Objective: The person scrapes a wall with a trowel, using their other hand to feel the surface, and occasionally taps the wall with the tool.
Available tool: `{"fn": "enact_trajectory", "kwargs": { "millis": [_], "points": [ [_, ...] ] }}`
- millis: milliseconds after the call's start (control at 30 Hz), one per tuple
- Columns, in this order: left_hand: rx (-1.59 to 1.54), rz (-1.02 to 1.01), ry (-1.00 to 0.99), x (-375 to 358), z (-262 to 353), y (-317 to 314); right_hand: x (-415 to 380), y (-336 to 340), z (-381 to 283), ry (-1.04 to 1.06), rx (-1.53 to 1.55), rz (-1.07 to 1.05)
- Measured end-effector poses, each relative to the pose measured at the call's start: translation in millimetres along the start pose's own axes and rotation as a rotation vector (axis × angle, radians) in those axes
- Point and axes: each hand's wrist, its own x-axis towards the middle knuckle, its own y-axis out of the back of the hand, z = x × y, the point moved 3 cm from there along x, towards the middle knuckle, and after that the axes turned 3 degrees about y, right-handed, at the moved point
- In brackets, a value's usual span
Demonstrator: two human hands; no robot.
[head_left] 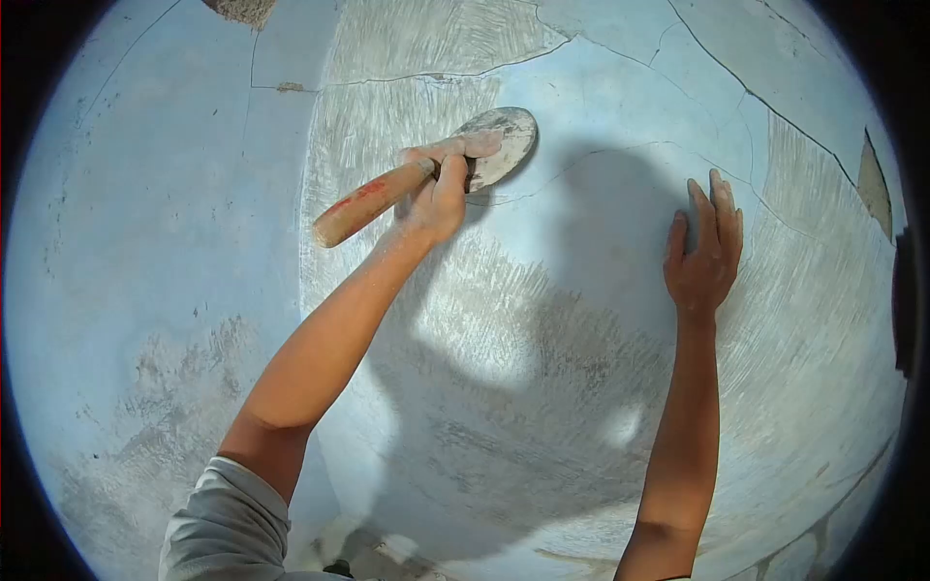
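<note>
My left hand (441,198) is closed around the neck and blade base of a trowel (513,136). Its rounded metal blade, smeared with plaster, lies against or close to the pale blue wall (581,97). The wooden handle (368,203), marked with red, sticks out free toward the lower left. My index finger stretches along the blade. To the right, my right hand (704,261) rests on or just over the wall, fingers extended upward and thumb apart, holding nothing.
Scraped grey patches (475,310) with scratch marks cover much of the wall. Long cracks (712,58) run across its upper part. Broken plaster shows at a hole (875,186) on the right and another (240,10) at the top. My shadow (610,203) falls between my hands.
</note>
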Motion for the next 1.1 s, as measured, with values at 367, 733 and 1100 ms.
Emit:
{"fn": "enact_trajectory", "kwargs": {
  "millis": [367,733,1100],
  "points": [
    [0.047,-0.024,-0.145,-1,-8,9,0,3,0,0.002,-0.014,-0.011],
    [0.266,-0.063,-0.365,12,8,12,-2,0,0,0.012,-0.019,-0.002],
    [0.152,0.027,-0.156,14,-4,0,0,1,-1,0.01,-0.005,-0.005]
  ]
}}
